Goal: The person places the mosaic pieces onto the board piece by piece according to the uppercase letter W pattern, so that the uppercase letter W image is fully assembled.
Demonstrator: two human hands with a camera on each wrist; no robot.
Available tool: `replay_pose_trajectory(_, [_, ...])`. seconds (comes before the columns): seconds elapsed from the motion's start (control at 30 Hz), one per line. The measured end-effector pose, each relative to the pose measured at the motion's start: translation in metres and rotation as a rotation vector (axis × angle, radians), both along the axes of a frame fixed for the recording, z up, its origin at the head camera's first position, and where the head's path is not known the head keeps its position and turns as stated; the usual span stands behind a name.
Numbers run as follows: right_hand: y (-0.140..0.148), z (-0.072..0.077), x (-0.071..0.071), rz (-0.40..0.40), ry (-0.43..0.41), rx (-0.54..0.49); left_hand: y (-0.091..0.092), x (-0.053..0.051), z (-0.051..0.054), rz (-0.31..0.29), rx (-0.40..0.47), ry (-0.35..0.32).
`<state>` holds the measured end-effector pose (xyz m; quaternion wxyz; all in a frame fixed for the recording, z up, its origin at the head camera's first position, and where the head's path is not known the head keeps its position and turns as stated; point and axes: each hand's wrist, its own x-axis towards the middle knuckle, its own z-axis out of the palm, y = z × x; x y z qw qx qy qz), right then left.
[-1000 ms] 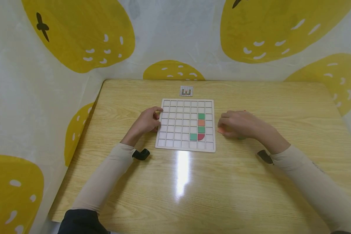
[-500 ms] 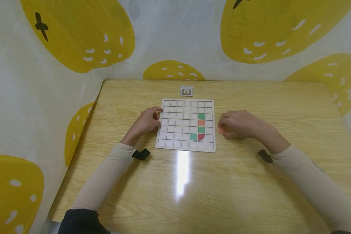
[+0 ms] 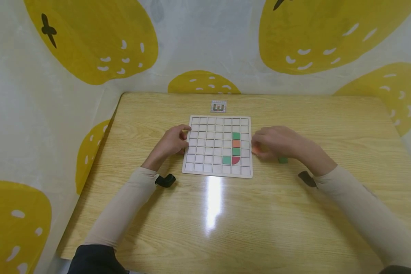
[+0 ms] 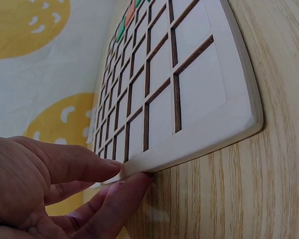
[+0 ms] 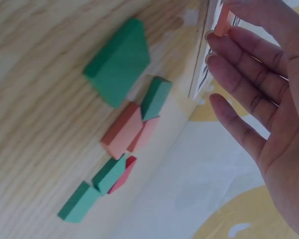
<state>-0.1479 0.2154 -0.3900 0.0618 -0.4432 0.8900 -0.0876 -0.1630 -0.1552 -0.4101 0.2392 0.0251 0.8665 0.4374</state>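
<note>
A white grid board lies on the table, with green, orange and red pieces in its right-hand cells. At its left edge is my left hand, thumb and fingers touching the rim, as the left wrist view shows too. Just past the right edge, my right hand pinches an orange piece between thumb and fingertips. Beside that hand, the right wrist view shows loose green, orange and red pieces on the table; the hand hides most of these in the head view.
A small printed card lies behind the board. The wooden table meets a white cloth with yellow shapes at its back and left. A dark object sticks out at each wrist.
My right hand has moved slightly left towards the board with the orange piece, and more of a green piece shows behind it. The left hand has stayed put.
</note>
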Motion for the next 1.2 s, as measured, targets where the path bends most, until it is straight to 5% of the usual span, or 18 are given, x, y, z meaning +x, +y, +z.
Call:
replay_pose_trajectory(0.47, [-0.018,0.005,-0.007,0.077,0.015,-0.022,0.000,0.000,0.000,-0.002,0.000,-0.006])
replay_pose_trajectory(0.67, [-0.027,0.008,-0.009,0.071,-0.041,-0.011,0.000,0.001,0.001,0.003,-0.004,-0.005])
replay_pose_trajectory(1.2, [-0.047,0.007,-0.011,0.130,-0.046,-0.113,0.001,0.001,0.000,0.010,-0.001,-0.007])
